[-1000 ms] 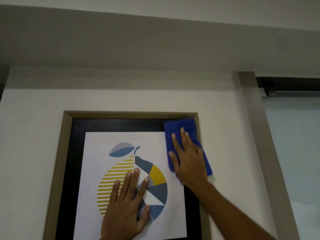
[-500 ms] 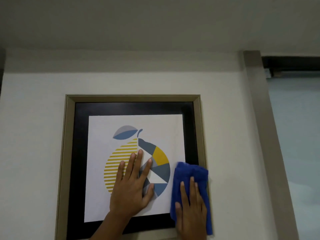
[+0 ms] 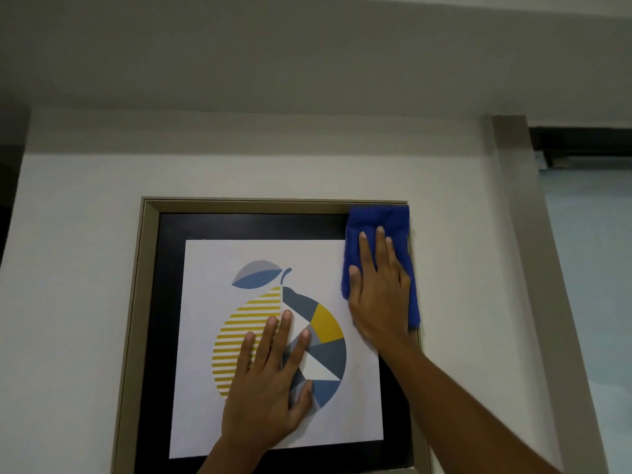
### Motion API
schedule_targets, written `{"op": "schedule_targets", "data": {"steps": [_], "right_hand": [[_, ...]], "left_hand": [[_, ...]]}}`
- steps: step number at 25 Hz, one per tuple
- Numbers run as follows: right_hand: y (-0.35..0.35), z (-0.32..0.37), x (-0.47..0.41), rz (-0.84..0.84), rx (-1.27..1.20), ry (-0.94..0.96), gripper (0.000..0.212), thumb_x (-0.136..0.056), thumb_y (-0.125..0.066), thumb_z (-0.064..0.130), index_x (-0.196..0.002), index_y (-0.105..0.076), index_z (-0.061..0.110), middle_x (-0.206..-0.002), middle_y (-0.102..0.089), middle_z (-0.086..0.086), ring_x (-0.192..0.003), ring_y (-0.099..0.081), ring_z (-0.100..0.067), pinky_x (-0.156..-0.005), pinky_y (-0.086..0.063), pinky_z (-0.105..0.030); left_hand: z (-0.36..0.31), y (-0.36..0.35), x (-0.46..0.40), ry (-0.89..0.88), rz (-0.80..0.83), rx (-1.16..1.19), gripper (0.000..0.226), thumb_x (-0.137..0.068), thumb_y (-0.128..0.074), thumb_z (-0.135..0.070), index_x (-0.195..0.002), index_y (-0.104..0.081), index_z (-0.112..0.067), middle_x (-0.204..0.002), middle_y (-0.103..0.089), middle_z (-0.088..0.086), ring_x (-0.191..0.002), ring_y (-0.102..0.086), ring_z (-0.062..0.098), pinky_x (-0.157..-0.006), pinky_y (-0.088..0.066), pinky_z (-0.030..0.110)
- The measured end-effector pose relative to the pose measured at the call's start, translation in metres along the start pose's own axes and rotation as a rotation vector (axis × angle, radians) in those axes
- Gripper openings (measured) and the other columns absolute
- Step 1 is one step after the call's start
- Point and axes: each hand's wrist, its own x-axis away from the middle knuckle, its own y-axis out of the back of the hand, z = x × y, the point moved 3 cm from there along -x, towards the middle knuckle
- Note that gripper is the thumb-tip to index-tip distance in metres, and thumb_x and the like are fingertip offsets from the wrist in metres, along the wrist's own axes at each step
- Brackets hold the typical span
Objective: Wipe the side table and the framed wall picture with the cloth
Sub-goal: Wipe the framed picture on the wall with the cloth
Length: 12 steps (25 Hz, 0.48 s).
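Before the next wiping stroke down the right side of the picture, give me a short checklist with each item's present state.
1. Blue microfibre cloth flat under right hand: ok.
2. Cloth at the top right corner of the beige-framed lemon print: ok.
3. Left hand flat on the print, bracing it: ok.
4. Path down the right edge free of obstacles: ok.
5. Frame hanging securely: cannot tell.

— What's around, apart from the job?
— A white wall, with a grey ceiling above it.
— And to the right?
— A beige upright trim, then pale frosted glass under a dark track.
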Motion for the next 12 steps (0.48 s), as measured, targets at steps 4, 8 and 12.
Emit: {"op": "schedule_targets", "data": {"steps": [4,8,12], "right_hand": [[-0.023,-0.016,0.139,0.042,-0.028,-0.066,0.058,-0.101,-0.02,0.047,-0.152,-0.024,0.021,-0.163,-0.005,0.005,-0.147,-0.018,-0.023,-0.105,-0.042,-0.054],[-0.024,-0.024,0.216,0.058,-0.114,-0.164,0.056,-0.095,0.005,0.059,-0.148,-0.01,0.049,-0.159,0.002,0.027,-0.146,-0.003,0.0,-0.095,-0.047,-0.05],[-0.009,-0.026,0.143,0.115,0.02,0.032,0.061,-0.102,-0.014,0.048,-0.154,-0.014,0.015,-0.16,-0.022,-0.011,-0.148,-0.016,-0.023,-0.094,-0.052,-0.048]], "left_hand": [[0.0,0.001,0.0,0.005,-0.019,0.005,0.077,-0.094,-0.033,-0.064,-0.159,-0.021,-0.024,-0.17,-0.01,0.009,-0.155,-0.009,0.033,-0.125,0.0,0.05],[-0.002,0.002,0.001,-0.002,-0.061,0.028,0.077,-0.094,-0.035,-0.059,-0.16,-0.019,-0.024,-0.17,-0.008,0.009,-0.155,-0.009,0.033,-0.125,-0.001,0.049],[0.002,-0.004,0.001,-0.012,-0.073,0.035,0.076,-0.094,-0.032,-0.061,-0.159,-0.02,-0.024,-0.17,-0.01,0.01,-0.155,-0.01,0.034,-0.125,-0.001,0.05]]}}
